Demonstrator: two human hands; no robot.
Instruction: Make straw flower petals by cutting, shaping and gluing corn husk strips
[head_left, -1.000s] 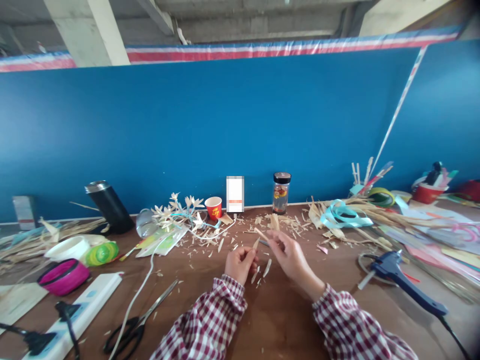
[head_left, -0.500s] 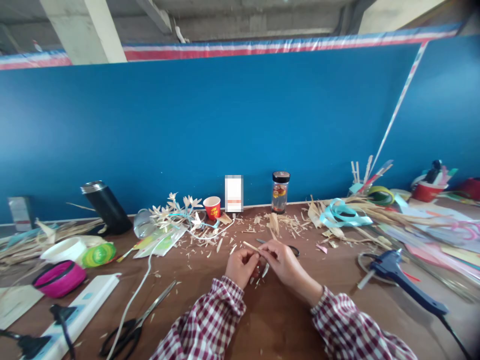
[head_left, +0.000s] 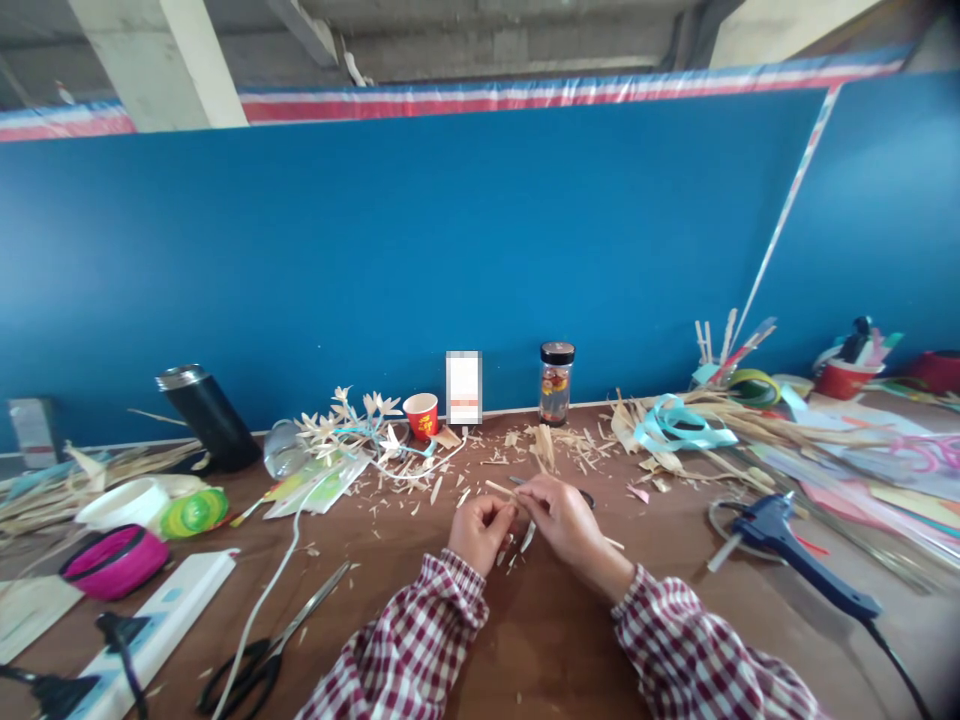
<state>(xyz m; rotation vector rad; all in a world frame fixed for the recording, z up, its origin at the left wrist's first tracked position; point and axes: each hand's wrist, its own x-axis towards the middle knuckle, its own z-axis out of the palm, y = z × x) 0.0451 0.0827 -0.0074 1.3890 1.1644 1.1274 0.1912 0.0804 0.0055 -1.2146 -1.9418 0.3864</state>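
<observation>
Both hands meet at the middle of the table. My left hand (head_left: 478, 532) is closed in a pinch on a thin pale strip of dried husk (head_left: 498, 489), whose end sticks out up and to the left. Pinching the same strip from the other side is my right hand (head_left: 564, 515), its fingertips touching the left ones. The fingers hide the strip's middle. Another pale sliver (head_left: 613, 543) shows beside the right wrist. Behind the right hand, dark scissors (head_left: 587, 498) are partly covered. Husk scraps (head_left: 546, 450) lie scattered beyond the hands.
Black-handled scissors (head_left: 277, 640) and a white power strip (head_left: 161, 625) lie at left. A blue glue gun (head_left: 806, 560) rests at right. Along the blue partition (head_left: 480, 230) stand a red paper cup (head_left: 421, 418), a glass jar (head_left: 556, 385) and a black flask (head_left: 214, 420), with pale husk flowers (head_left: 352, 420) nearby.
The camera view has shifted slightly. Both hands stay pinched together on the strip with only small finger movement. A pale sliver now shows by the right wrist.
</observation>
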